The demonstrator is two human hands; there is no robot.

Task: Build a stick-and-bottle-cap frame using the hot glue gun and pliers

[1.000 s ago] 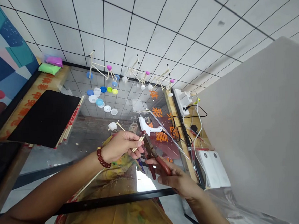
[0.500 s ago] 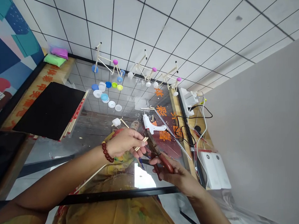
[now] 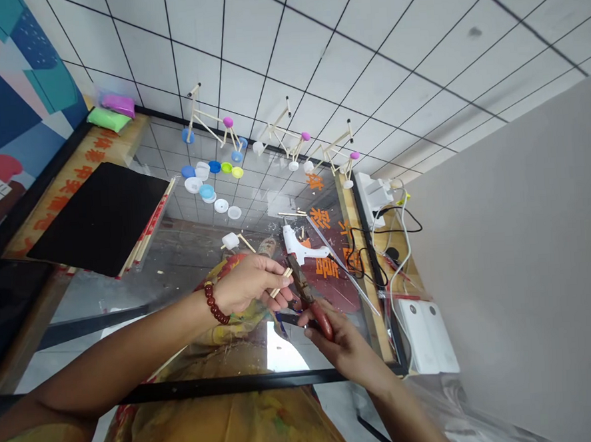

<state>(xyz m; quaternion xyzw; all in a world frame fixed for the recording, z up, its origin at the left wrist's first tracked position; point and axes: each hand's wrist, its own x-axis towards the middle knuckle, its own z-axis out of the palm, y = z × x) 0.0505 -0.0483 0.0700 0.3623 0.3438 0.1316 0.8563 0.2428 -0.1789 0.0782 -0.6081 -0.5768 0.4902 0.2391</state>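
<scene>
My left hand [image 3: 249,282], with a dark red bead bracelet at the wrist, pinches a thin wooden stick [image 3: 281,283] above the glass table [image 3: 187,254]. My right hand [image 3: 340,343] grips the red handles of a pair of pliers [image 3: 307,293]. The jaws of the pliers meet the end of the stick just right of my left fingers. A longer piece of stick [image 3: 169,364] shows below my left forearm.
A white glue gun [image 3: 299,244] lies just beyond the pliers. Stick models with coloured caps [image 3: 280,138], loose bottle caps [image 3: 207,180], a black mat [image 3: 95,216], clay packs [image 3: 111,112], a power strip [image 3: 374,193] with cables and white boxes [image 3: 427,336] surround the work area.
The pliers have closed in on the stick end and my right hand has slid slightly left. The view has shifted only a little.
</scene>
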